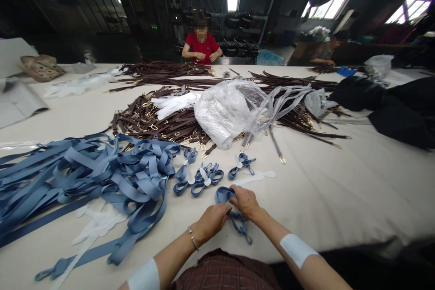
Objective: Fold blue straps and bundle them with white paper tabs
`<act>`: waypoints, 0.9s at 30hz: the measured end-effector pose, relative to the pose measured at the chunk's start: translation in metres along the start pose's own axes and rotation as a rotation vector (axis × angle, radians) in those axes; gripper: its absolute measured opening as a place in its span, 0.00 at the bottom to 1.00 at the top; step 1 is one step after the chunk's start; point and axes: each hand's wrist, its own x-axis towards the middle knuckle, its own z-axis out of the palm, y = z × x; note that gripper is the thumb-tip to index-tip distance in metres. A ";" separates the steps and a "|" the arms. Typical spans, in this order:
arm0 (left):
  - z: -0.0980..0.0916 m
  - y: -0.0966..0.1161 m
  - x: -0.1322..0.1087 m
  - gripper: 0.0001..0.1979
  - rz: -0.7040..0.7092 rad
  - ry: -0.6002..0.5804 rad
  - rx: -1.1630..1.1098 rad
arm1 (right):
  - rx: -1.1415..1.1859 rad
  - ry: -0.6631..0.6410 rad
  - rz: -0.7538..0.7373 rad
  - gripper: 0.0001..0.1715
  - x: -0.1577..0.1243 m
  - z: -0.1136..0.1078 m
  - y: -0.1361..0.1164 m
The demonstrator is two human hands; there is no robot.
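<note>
A coiled blue strap (224,195) is between my two hands near the front of the table. My right hand (245,200) grips the coil from the right side. Fingers closed, my left hand (213,222) holds the same strap just below and to the left. The strap's end with a hook hangs down between my wrists. Beyond my hands lie several coiled strap bundles (205,179) wrapped with white ties, and one more bundle (241,165) a little to the right. A loose white tie (260,175) rests just past my right hand.
A big heap of loose blue straps (112,167) covers the left, with white ties (100,222) beside it. Brown straps with gold hooks (149,120) and a clear plastic bag (222,108) fill the middle. Dark fabric (401,104) lies right. Two people sit across the table (340,190).
</note>
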 end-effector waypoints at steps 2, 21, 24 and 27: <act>0.005 0.001 0.012 0.11 -0.020 0.015 0.095 | 0.045 -0.006 -0.070 0.29 -0.003 0.002 0.004; 0.009 -0.021 0.025 0.06 0.068 0.165 0.465 | 0.035 0.305 -0.239 0.26 -0.033 0.046 0.024; 0.008 -0.020 0.024 0.14 0.037 0.178 0.487 | -0.009 0.315 -0.201 0.40 -0.021 0.035 0.020; 0.006 -0.018 0.023 0.17 0.029 0.189 0.517 | -0.102 0.268 -0.138 0.43 -0.010 0.019 0.015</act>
